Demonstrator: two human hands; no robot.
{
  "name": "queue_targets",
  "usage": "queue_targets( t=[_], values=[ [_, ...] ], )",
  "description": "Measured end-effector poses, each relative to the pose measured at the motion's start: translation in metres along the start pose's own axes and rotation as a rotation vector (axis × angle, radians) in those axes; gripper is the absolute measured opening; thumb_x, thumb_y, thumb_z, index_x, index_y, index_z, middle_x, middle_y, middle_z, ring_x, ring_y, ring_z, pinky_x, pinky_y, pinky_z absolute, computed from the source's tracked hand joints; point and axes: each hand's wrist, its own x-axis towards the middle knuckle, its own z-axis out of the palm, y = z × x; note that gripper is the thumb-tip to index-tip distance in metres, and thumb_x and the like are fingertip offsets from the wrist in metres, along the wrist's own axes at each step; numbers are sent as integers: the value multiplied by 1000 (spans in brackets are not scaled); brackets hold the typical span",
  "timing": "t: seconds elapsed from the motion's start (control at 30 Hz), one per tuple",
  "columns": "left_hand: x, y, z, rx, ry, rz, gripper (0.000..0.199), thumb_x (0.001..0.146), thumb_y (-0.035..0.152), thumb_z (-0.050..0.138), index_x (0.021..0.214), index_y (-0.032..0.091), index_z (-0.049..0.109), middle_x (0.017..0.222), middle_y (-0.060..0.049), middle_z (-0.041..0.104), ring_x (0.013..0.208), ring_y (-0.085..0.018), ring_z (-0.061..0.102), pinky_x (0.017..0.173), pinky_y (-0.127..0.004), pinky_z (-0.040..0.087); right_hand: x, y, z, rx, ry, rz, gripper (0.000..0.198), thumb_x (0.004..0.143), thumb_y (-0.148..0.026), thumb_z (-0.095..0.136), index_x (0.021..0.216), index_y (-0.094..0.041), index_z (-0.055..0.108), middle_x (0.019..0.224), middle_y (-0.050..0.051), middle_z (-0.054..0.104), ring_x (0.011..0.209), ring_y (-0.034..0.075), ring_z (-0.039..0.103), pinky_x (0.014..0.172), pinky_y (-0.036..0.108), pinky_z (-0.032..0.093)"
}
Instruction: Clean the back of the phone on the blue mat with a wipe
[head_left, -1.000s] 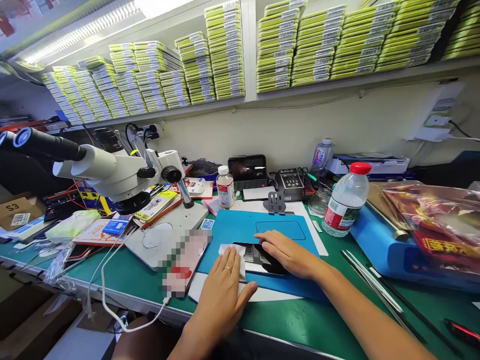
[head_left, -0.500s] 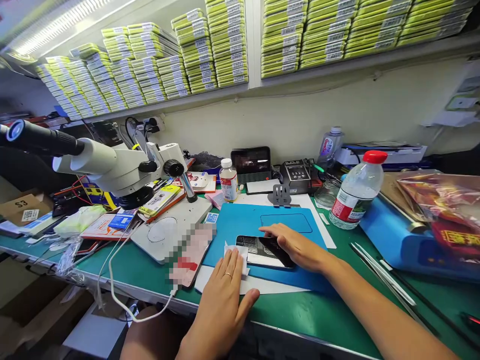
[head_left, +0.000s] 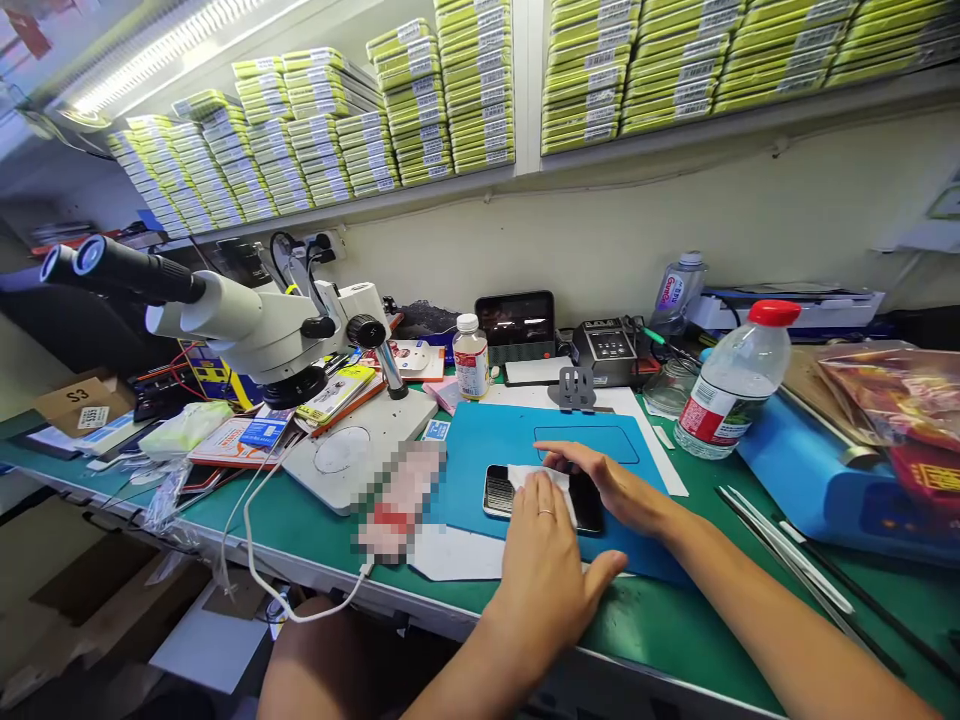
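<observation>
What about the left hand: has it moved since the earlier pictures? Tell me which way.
Yes: against the blue mat, the left hand has moved rightward, taking the white tissue from the left end of the phone to about its middle.

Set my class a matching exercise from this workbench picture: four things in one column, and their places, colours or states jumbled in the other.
Things
1. white tissue
2. smartphone
3. stereo microscope
4. large plastic bottle

Places, colours or states
A. topped by a red cap
B. lying flat on the blue mat
C. beneath the left hand
D. white body, black eyepieces

Right pairs: 1-C, 2-B, 3-D, 4-A
</observation>
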Motion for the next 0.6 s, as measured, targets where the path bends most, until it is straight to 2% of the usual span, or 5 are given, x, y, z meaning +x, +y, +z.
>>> queue_targets(
  t=[0.17, 0.4, 0.6],
  values=[
    [8, 17, 3, 2, -38, -7, 98, 97, 73, 32, 152, -8, 34, 157, -31, 32, 149, -41, 30, 122, -52, 31, 3, -2, -1, 23, 26, 19, 116, 74, -93, -2, 144, -21, 55, 120, 15, 65, 109, 34, 57, 105, 57, 40],
    [13, 31, 9, 54, 31, 30, 97, 96, 73, 33, 153, -5, 34, 157, -29, 36, 149, -40, 30, 122, -53, 32, 5, -9, -2, 61, 6, 64, 120, 70, -97, 0, 144, -21, 55, 119, 15, 64, 110, 35, 59, 103, 55, 42],
    [-2, 15, -1, 36, -8, 118, 89, 100, 70, 27, 152, -1, 39, 157, -26, 38, 149, -36, 33, 121, -47, 34, 3, -5, -1, 54, 26, 53, 120, 71, -95, -3, 142, -21, 58, 117, 15, 65, 106, 33, 57, 104, 56, 41]
  ],
)
